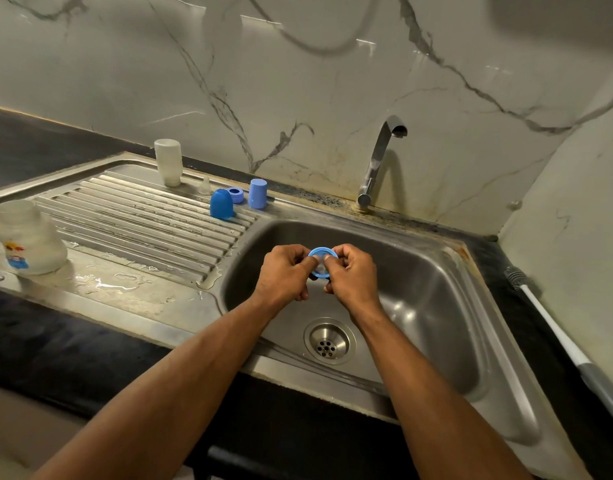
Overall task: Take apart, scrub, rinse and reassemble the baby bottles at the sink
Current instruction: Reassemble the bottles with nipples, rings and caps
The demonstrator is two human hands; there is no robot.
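Over the steel sink basin [436, 289], my left hand [286, 273] and my right hand [351, 271] both pinch a blue bottle ring [319, 253] with a clear teat seated in it. On the drainboard [131, 216] a bottle body [169, 162] stands upside down at the back. A wider bottle with a cartoon print [28, 237] stands inverted at the left. A clear teat [204, 186], a blue cap [222, 203], a small blue ring [235, 194] and a taller blue cap [258, 192] sit near the basin's back edge.
The tap [377, 161] rises behind the basin, with no water running. A drain strainer [329, 341] sits in the basin floor. A bottle brush [554, 327] with a white handle lies on the dark counter at the right. Water puddles lie on the drainboard's front.
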